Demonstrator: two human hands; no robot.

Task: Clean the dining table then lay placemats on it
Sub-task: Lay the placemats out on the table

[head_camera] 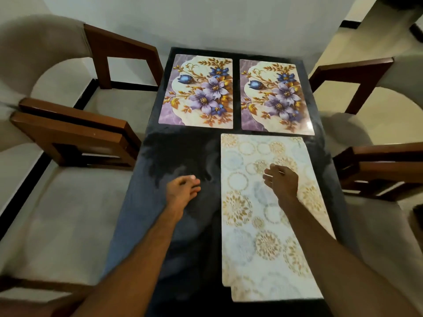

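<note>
Two floral placemats lie side by side at the far end of the dark glossy dining table (183,152): one on the left (198,91), one on the right (275,97). Nearer to me, on the right half, lies a pale placemat with gold and blue circles (263,225); a second mat's edge peeks out beneath its near corner. My right hand (282,179) rests on this pale mat near its far end, fingers loosely bent. My left hand (183,191) hovers over or touches the bare table left of the mat, fingers loosely curled, holding nothing.
Wooden-armed chairs with grey cushions flank the table: two on the left (68,133) and two on the right (377,170). A white wall stands beyond the table's far end. Tiled floor with a black skirting shows at the upper right.
</note>
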